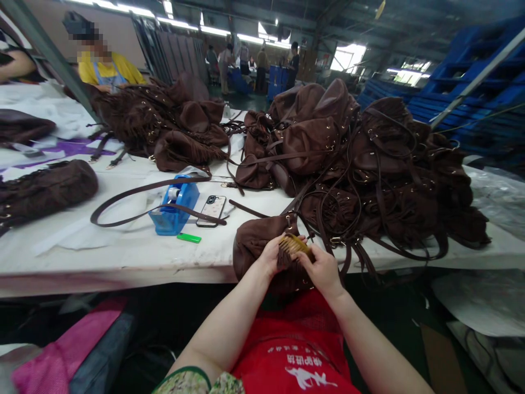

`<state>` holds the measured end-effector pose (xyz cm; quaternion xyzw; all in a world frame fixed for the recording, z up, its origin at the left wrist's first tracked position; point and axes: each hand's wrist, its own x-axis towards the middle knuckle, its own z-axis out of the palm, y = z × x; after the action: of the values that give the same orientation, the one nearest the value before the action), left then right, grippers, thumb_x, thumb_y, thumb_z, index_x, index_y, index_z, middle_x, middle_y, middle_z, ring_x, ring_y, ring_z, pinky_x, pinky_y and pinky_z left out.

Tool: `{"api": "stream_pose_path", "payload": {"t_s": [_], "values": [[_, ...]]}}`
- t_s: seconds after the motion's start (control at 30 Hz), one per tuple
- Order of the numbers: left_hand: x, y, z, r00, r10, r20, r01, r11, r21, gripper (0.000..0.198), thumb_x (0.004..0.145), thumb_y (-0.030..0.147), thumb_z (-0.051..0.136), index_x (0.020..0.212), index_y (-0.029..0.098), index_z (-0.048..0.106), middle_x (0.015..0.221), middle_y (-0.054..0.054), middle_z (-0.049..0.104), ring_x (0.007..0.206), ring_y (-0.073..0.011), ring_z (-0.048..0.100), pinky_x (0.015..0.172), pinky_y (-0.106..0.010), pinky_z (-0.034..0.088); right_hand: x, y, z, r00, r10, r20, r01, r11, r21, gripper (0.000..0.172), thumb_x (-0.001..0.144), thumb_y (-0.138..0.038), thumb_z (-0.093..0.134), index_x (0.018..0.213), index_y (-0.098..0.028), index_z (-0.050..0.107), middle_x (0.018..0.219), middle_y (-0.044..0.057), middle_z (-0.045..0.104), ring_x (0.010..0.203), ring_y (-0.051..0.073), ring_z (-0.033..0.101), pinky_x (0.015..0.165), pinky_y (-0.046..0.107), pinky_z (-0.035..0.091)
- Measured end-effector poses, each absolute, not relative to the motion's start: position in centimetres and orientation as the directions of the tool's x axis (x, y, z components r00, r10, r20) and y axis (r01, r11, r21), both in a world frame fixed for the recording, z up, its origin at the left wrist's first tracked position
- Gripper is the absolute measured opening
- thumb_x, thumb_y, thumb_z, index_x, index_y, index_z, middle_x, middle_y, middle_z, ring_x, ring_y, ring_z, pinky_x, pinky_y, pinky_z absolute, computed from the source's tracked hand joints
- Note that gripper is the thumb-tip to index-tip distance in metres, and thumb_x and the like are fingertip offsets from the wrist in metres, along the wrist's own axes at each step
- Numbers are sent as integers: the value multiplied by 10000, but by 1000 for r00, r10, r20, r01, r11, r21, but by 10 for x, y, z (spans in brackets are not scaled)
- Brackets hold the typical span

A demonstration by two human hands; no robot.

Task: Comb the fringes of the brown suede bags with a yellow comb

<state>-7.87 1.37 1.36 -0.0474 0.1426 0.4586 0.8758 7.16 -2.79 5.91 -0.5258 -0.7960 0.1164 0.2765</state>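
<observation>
A brown bag (254,241) with gold eyelets lies at the table's near edge, right in front of me. My right hand (324,269) is closed on a yellowish-brown wide-toothed comb (298,246), its teeth pointing left. My left hand (272,256) is closed at the bag's dark fringe (283,260), close beside the comb's teeth. Part of the fringe and the left fingers are hidden behind the comb. A loose brown strap (246,210) reaches out behind the bag.
A blue tape dispenser (174,210), a phone (212,210) and a green piece (189,238) lie to the left. Heaped brown bags (311,139) fill the right and back. Another fringed bag (61,186) lies far left. A person in yellow (110,68) is across the table.
</observation>
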Motion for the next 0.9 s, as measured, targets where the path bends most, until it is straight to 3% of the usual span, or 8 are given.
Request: {"api": "stream_pose_path", "payload": {"t_s": [0.1,0.2,0.3,0.4,0.57,0.73,0.83,0.9], "values": [[-84,9,12,597,784,-171,-788,613,58,223,879,239,419,803,115,588,1084,-181,629,1087,-251,598,806,-313,499,78,-5,41,-304,886,350,883,400,-246,431,916,-566,421,739,-203,568,668,46,625,602,184,561,538,278,290],[-84,5,10,547,827,-131,-829,556,51,214,853,240,464,722,120,583,1238,-185,569,1230,-291,500,966,-375,436,78,-8,24,-362,887,286,890,420,-178,413,917,-553,434,741,-209,578,687,45,649,613,186,586,541,282,292],[-83,5,8,537,832,-142,-839,545,20,223,856,238,478,674,125,541,1272,-180,550,1257,-299,473,1052,-411,360,82,-18,18,-385,896,220,876,430,-221,389,915,-534,442,761,-207,587,700,35,656,622,178,594,549,275,299],[-84,6,8,546,819,-179,-833,553,-8,204,863,232,482,685,135,512,1205,-160,596,1224,-284,510,1046,-406,364,88,-28,19,-442,886,140,840,464,-281,400,907,-539,453,731,-201,573,659,20,630,598,162,575,549,266,297],[-84,8,9,541,796,-273,-829,560,-11,222,872,226,475,661,156,467,898,-99,669,1023,-248,638,991,-382,403,89,-45,25,-576,817,17,755,540,-372,440,895,-569,462,671,-195,522,614,5,582,573,151,530,539,261,270],[-78,4,13,482,811,-331,-858,513,8,291,887,242,446,603,181,421,595,-20,557,819,-214,677,930,-352,434,82,-50,37,-625,780,-32,685,528,-502,435,868,-560,511,644,-188,492,589,-20,522,546,128,468,528,254,249],[-75,7,15,439,809,-392,-876,482,14,309,893,247,433,592,176,423,606,-33,578,771,-209,676,873,-346,460,76,-58,48,-664,747,-36,616,519,-592,469,854,-576,520,605,-182,466,556,-40,458,523,109,412,511,247,232],[-75,11,17,405,802,-439,-893,450,-1,329,905,250,407,586,170,425,667,-58,619,768,-207,677,842,-343,474,72,-68,55,-780,623,-62,486,540,-688,531,802,-633,560,557,-178,438,519,-61,394,491,89,354,487,241,210]]}}
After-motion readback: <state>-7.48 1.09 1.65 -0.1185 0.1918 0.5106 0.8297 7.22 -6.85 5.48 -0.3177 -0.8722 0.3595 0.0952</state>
